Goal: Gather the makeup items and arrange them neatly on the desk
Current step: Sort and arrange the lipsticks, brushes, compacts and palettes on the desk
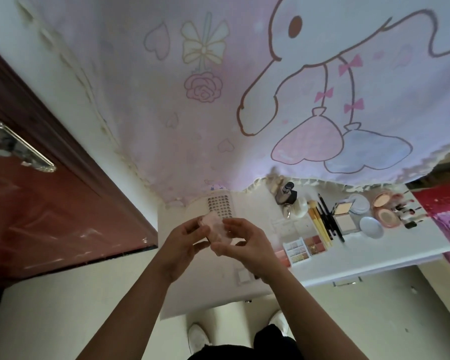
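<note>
1. Holding a small translucent pink plastic case [215, 227] between them, the person's left hand [183, 241] and right hand [246, 244] each pinch one side with curled fingertips. The case is up in the air over the left part of the desk, not resting on it.
2. Step in hand, as judged: carry the case to the laid-out cosmetics on the right. It would go best kept level and set into a free gap, squared with its neighbours and clear of the upright dark-capped glass bottle [285, 194].
3. Surface: a white desk [374, 255]. A grey sheet of small stick-on pieces [218, 206] lies just beyond the hands. Rightward come yellow-handled brushes [320, 223] beside black pencils [331, 220], an open rectangular powder compact [343, 215], a round pale-blue dish [371, 227] and round pink compacts [383, 207]. A white-framed eyeshadow palette [296, 249] sits nearer the front edge.
4. Room: a lilac cloth printed with a cartoon rabbit [218, 113] hangs behind the desk, and a reddish-brown door [50, 216] stands at left.
</note>
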Demonstrator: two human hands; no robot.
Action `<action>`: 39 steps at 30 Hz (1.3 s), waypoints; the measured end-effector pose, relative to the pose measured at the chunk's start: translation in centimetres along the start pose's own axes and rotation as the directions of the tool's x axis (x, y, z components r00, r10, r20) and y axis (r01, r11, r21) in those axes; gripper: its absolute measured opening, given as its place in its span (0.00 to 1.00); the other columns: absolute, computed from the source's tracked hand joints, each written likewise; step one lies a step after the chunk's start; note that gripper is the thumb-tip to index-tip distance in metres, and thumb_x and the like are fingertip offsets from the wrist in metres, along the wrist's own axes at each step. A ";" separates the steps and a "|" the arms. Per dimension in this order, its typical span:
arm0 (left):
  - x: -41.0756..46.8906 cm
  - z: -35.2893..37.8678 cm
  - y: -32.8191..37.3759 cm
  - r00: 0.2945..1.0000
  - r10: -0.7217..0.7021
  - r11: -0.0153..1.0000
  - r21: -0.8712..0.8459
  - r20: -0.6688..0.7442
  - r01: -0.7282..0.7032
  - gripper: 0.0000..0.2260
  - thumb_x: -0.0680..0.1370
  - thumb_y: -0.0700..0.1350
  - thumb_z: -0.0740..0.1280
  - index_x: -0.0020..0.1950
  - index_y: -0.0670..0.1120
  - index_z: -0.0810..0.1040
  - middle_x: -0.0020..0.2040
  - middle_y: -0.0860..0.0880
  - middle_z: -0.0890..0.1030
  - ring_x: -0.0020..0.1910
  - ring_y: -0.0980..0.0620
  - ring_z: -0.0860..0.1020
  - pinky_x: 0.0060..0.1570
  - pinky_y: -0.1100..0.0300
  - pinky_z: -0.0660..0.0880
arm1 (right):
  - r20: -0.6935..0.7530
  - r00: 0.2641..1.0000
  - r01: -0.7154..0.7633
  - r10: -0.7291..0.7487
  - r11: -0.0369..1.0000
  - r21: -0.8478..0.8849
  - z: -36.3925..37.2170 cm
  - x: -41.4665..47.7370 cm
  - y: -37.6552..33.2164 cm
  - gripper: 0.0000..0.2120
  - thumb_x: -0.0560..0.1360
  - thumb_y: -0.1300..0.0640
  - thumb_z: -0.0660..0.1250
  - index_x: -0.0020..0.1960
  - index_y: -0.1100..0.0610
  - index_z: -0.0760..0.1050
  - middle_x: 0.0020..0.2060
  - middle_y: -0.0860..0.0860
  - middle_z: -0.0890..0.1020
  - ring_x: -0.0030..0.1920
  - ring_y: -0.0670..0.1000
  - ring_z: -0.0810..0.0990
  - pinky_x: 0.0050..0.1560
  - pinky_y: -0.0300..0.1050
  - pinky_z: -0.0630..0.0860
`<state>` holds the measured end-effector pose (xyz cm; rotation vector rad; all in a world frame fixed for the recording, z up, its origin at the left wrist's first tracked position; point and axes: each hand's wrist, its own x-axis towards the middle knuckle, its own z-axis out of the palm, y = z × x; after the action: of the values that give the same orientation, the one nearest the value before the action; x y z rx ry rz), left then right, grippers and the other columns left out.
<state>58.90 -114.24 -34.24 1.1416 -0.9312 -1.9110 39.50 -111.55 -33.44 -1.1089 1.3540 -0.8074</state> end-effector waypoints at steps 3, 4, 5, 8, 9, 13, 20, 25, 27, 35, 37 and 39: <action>-0.1 0.6 0.4 1.000 0.022 0.999 -0.040 0.005 -0.021 0.38 0.66 0.56 0.80 0.69 0.38 0.73 0.65 0.34 0.76 0.63 0.37 0.75 0.60 0.48 0.75 | -0.024 0.999 0.032 -0.033 0.999 -0.015 -0.4 -0.4 -0.7 0.37 0.59 0.46 0.84 0.65 0.48 0.76 0.54 0.46 0.84 0.56 0.40 0.81 0.53 0.41 0.80; -0.1 0.7 0.4 1.000 0.025 0.997 -0.071 0.016 -0.024 0.38 0.66 0.55 0.79 0.69 0.38 0.72 0.66 0.34 0.75 0.64 0.37 0.75 0.61 0.48 0.74 | -0.014 0.999 0.042 -0.042 0.999 -0.010 -0.5 -0.5 -0.8 0.37 0.60 0.47 0.84 0.66 0.48 0.76 0.55 0.45 0.83 0.57 0.40 0.81 0.53 0.41 0.80; -0.1 0.9 0.4 0.999 0.029 0.994 -0.103 0.028 -0.026 0.37 0.68 0.54 0.79 0.70 0.38 0.72 0.67 0.34 0.74 0.66 0.36 0.74 0.63 0.46 0.73 | -0.012 0.999 0.051 -0.051 0.999 -0.007 -0.6 -0.7 -1.0 0.36 0.61 0.47 0.83 0.67 0.48 0.75 0.56 0.45 0.83 0.57 0.40 0.80 0.52 0.40 0.80; -0.3 1.5 0.4 0.996 0.066 0.986 -0.157 0.060 -0.056 0.34 0.70 0.52 0.77 0.71 0.39 0.71 0.68 0.35 0.73 0.66 0.35 0.73 0.65 0.44 0.71 | -0.062 0.996 0.070 -0.068 0.997 0.033 -0.7 -1.0 -1.4 0.29 0.68 0.49 0.79 0.67 0.47 0.74 0.57 0.43 0.82 0.56 0.41 0.80 0.52 0.37 0.79; -0.4 1.7 0.4 0.995 0.076 0.985 -0.163 0.069 -0.064 0.34 0.70 0.52 0.77 0.71 0.39 0.71 0.68 0.35 0.73 0.65 0.36 0.74 0.62 0.46 0.73 | -0.095 0.994 0.064 -0.057 0.996 0.068 -0.8 -1.0 -1.6 0.25 0.71 0.51 0.77 0.66 0.47 0.74 0.56 0.44 0.82 0.55 0.42 0.81 0.52 0.36 0.79; -0.9 2.0 0.5 0.998 0.038 0.987 -0.158 0.058 -0.028 0.34 0.70 0.56 0.76 0.71 0.43 0.71 0.68 0.38 0.75 0.66 0.38 0.74 0.61 0.45 0.74 | -0.132 0.991 0.049 -0.009 0.951 0.305 -2.1 -1.0 -2.3 0.14 0.75 0.61 0.73 0.60 0.52 0.80 0.49 0.50 0.86 0.53 0.49 0.84 0.54 0.40 0.80; 0.3 0.9 0.4 0.957 -0.162 0.927 -0.368 -0.243 0.063 0.13 0.77 0.43 0.69 0.59 0.38 0.78 0.57 0.39 0.81 0.48 0.46 0.82 0.46 0.53 0.82 | -0.046 0.976 0.205 -0.212 0.971 -0.120 -2.7 -0.8 -3.1 0.10 0.73 0.61 0.75 0.50 0.48 0.85 0.46 0.45 0.85 0.49 0.42 0.82 0.50 0.35 0.77; 0.4 0.1 0.2 0.900 -0.178 0.918 -0.396 -0.397 0.007 0.06 0.77 0.32 0.67 0.50 0.41 0.77 0.48 0.39 0.83 0.42 0.46 0.83 0.41 0.54 0.83 | -0.073 0.975 0.172 -0.210 0.922 -0.347 -2.4 -0.5 -2.0 0.10 0.71 0.52 0.77 0.47 0.38 0.83 0.52 0.39 0.80 0.54 0.38 0.78 0.48 0.29 0.72; 0.3 -0.1 0.1 0.887 -0.172 0.903 -0.429 -0.428 -0.031 0.07 0.77 0.30 0.65 0.49 0.41 0.76 0.46 0.39 0.83 0.42 0.45 0.83 0.41 0.55 0.83 | -0.131 0.983 0.073 -0.128 0.928 -0.364 -2.1 -0.3 -1.1 0.09 0.74 0.54 0.73 0.47 0.39 0.82 0.53 0.40 0.80 0.52 0.40 0.78 0.48 0.32 0.73; -0.2 -0.4 -0.8 0.895 -0.164 0.874 -0.482 -0.415 -0.063 0.11 0.77 0.27 0.63 0.51 0.42 0.73 0.48 0.39 0.81 0.44 0.45 0.82 0.42 0.54 0.83 | -0.103 0.966 -0.212 0.237 0.955 0.207 -1.0 0.1 0.1 0.19 0.78 0.65 0.66 0.67 0.54 0.70 0.53 0.55 0.82 0.47 0.56 0.86 0.43 0.44 0.81; -0.6 -0.7 -1.2 0.907 -0.167 0.904 -0.427 -0.386 -0.015 0.12 0.77 0.31 0.66 0.56 0.44 0.73 0.50 0.40 0.81 0.47 0.44 0.81 0.46 0.51 0.81 | -0.174 0.967 -0.170 0.184 0.981 0.093 -1.0 0.7 0.2 0.23 0.77 0.67 0.64 0.69 0.52 0.67 0.53 0.52 0.83 0.44 0.52 0.85 0.41 0.42 0.79; -1.0 -1.1 -1.6 0.919 -0.176 0.948 -0.313 -0.353 0.062 0.12 0.77 0.40 0.69 0.59 0.46 0.74 0.53 0.42 0.82 0.48 0.44 0.80 0.47 0.49 0.78 | -0.186 0.971 -0.150 0.151 0.989 0.018 -1.2 1.4 0.0 0.21 0.79 0.63 0.63 0.70 0.51 0.66 0.52 0.48 0.84 0.44 0.48 0.85 0.44 0.40 0.76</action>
<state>59.91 -112.88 -35.54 1.3416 -0.3560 -1.7612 38.48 -113.00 -33.74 -0.9320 1.5725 -0.8173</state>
